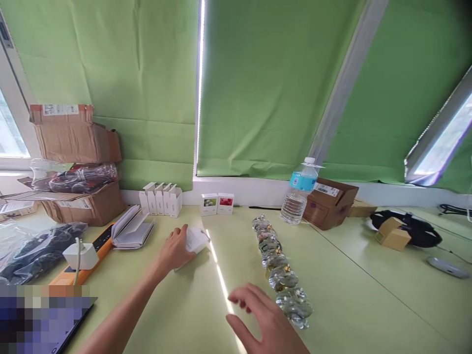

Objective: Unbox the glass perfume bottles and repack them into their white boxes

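My left hand (176, 250) reaches forward over the table, its fingers closed on a small white box (196, 239) whose near side is partly hidden by the hand. Nearer to me, my right hand (260, 317) is held with thumb and fingers apart and nothing between them. Just right of it runs a row of clear, shiny glass-like pieces (283, 278) with gold bits; their exact kind is hard to make out. Behind the left hand, two small picture boxes (209, 204) stand side by side near the wall. Several white boxes (160, 200) stand in a row to their left.
An open notebook (132, 228), an orange power strip (61, 279) with a white charger (81, 256), and stacked cardboard boxes (86, 204) lie left. A water bottle (295, 196) and brown carton (326, 206) stand back right. Farther right are a black strap bundle (424, 233) and a mouse (447, 267).
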`<action>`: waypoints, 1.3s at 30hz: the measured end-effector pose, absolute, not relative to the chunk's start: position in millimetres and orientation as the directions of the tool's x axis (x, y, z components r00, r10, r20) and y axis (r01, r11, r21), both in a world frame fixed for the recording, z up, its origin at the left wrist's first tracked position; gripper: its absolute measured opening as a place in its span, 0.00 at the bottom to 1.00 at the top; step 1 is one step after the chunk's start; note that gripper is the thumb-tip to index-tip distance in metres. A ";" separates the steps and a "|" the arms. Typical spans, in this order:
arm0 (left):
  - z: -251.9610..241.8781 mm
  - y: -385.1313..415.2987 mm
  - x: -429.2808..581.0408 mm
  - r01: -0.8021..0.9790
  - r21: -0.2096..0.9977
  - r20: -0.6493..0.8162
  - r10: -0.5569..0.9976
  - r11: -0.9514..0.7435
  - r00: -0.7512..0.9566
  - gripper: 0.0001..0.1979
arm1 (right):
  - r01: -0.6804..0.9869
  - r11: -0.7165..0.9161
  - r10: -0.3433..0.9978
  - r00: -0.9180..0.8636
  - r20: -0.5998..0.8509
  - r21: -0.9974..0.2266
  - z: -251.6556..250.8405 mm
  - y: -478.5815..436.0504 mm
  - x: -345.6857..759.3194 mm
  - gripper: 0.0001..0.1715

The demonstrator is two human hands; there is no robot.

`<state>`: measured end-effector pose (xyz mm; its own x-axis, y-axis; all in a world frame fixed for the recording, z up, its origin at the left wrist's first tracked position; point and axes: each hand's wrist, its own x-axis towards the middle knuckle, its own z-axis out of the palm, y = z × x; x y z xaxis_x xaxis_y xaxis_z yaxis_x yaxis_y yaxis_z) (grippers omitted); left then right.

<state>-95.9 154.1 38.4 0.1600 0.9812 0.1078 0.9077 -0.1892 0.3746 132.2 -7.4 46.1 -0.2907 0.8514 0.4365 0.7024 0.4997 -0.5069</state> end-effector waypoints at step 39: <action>87.8 126.2 -85.4 0.572 0.244 0.704 0.549 -0.783 0.451 0.10 | 0.098 0.282 0.924 0.242 0.297 -0.955 137.6 150.3 134.8 0.18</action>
